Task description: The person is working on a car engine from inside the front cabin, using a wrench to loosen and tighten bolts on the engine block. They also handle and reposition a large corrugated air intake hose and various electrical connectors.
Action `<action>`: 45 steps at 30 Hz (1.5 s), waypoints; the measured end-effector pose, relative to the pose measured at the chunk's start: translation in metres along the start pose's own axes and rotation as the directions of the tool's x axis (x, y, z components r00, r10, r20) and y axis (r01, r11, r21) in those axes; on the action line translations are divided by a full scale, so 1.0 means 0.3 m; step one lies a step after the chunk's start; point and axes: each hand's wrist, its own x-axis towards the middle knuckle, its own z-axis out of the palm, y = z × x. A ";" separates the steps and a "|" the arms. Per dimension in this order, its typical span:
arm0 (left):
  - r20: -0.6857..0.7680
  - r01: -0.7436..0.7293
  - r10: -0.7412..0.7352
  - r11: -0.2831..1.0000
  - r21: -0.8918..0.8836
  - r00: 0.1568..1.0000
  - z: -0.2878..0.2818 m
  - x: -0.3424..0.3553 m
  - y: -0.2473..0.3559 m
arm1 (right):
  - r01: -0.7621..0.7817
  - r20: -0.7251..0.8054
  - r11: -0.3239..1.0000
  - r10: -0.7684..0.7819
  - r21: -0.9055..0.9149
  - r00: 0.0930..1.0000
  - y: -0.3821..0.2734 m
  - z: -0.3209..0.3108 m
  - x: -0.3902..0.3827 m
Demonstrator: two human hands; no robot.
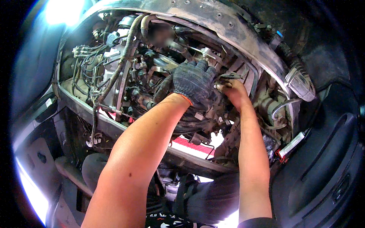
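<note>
My left hand [193,80], in a dark grey knitted glove with an orange cuff, lies back-up over the middle of an open engine bay. Its thumb stands apart from the fingers, whose tips reach down beside a silvery metal fitting [207,54]. Bare and close to its right is my right hand [235,92], fingers curled in a pinch among dirty engine parts. What they pinch is small and partly hidden, so I cannot make it out. Dark hoses and cables [195,123] run below the gloved hand.
A curved, dusty metal body rim [228,23] arches over the far side. To the left are a ribbed hose [127,51] and bundled wires [85,62]. A ribbed duct with a clear plastic end [300,84] sits at right, above a dark door panel [323,148].
</note>
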 end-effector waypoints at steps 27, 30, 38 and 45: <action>0.140 0.049 -0.052 0.998 0.027 0.989 -0.012 0.008 0.009 | -0.183 0.023 0.979 0.182 0.094 0.983 -0.057 -0.010 -0.003; 0.117 0.022 -0.023 1.000 0.005 0.993 -0.023 0.010 0.017 | -0.153 -0.006 0.963 0.158 0.220 0.987 -0.017 -0.012 0.001; 0.157 0.033 -0.038 0.999 0.037 0.987 -0.020 0.007 0.011 | -0.184 0.092 0.934 0.163 0.305 0.982 -0.050 -0.029 0.014; 0.143 0.026 -0.031 0.999 0.035 0.989 -0.015 0.010 0.012 | -0.142 0.173 0.968 0.106 0.209 0.979 0.021 -0.041 0.055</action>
